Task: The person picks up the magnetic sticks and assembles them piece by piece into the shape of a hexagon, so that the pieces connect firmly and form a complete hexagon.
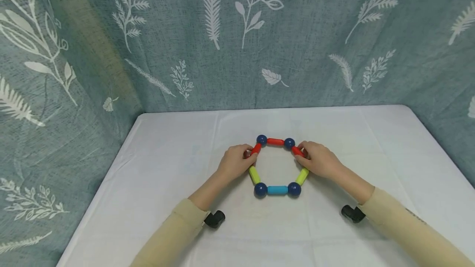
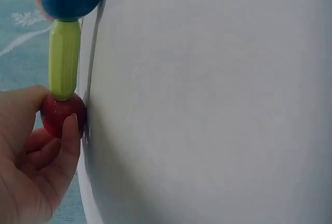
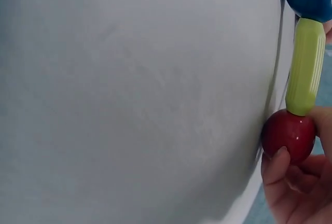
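A six-sided ring of rods and balls lies on the white-covered table (image 1: 174, 176). Its left corner is a red ball (image 2: 58, 116), pinched between the thumb and fingers of my left hand (image 1: 234, 162). Opposite it, my right hand (image 1: 322, 160) grips another red ball (image 3: 290, 138) at the right corner. A red rod (image 1: 275, 141) joins two dark blue balls on the far side. On the near side, a light blue rod (image 1: 277, 190) links two larger-looking dark blue balls. Yellow-green rods (image 1: 254, 175) run from the near corners to the red balls, and red rods from the far ones.
A teal curtain (image 1: 167, 40) with white leaf prints hangs behind the table and along its left. Black wrist cameras (image 1: 215, 219) hang below both sleeves. The table's far edge lies a short way beyond the ring.
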`<state>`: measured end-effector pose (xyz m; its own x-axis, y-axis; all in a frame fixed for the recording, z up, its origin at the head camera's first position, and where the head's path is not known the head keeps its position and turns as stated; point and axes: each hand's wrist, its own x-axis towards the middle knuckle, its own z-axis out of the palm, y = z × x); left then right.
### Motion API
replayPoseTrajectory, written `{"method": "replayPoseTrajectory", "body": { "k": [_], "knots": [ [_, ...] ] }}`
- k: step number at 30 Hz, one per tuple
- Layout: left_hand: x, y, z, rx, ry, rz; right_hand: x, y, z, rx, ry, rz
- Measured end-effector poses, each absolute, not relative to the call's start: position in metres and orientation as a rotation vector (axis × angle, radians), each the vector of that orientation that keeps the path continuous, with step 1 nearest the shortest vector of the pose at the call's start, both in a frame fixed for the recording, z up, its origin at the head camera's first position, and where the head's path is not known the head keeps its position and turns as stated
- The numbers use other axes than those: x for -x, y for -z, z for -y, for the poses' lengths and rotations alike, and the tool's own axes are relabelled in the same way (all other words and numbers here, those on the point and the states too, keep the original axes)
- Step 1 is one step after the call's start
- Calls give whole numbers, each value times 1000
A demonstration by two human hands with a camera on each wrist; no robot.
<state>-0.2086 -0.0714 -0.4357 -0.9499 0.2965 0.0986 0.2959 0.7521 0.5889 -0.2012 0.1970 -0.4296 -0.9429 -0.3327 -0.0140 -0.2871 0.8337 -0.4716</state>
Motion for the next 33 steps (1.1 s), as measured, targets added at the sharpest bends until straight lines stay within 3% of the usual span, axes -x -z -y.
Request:
{"method": "replayPoseTrajectory", "body": {
  "k": [11, 22, 33],
  "knots": [
    [212, 440, 62, -326, -1040, -2926, 213, 432, -201, 561, 669, -2961],
    [208, 441, 80, -758, -842, -2850, 198, 433, -209, 721, 837, -2959],
    [211, 442, 82, -762, -933, -2747, 200, 434, -206, 718, 844, -2948]
  ]
}}
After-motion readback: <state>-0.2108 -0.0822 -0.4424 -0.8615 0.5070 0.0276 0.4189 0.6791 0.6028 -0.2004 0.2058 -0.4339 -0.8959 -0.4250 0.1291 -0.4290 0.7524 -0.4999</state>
